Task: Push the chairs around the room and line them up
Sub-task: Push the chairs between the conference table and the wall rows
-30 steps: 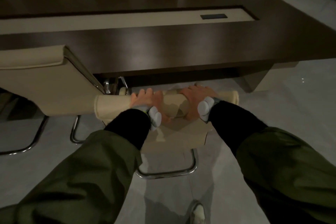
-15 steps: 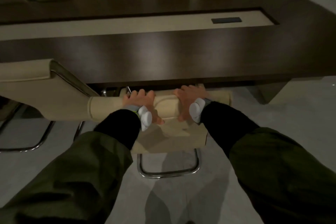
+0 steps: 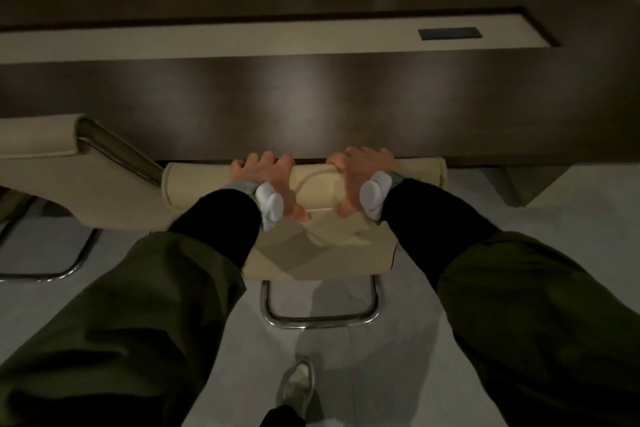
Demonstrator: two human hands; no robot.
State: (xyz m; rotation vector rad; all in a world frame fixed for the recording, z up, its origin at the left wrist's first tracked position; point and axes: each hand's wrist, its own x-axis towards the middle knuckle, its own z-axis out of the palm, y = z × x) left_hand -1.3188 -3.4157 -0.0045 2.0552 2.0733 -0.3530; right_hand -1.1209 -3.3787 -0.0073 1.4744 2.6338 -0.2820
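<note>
Hands (image 3: 266, 180) grip chair (image 3: 322, 253) at dark table (image 3: 311, 104)

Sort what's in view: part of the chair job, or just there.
Job: beige padded chair gripped at its top by left hand and right hand; neighbouring beige chair.
Just there: long dark wooden table; black rectangular panel.
</note>
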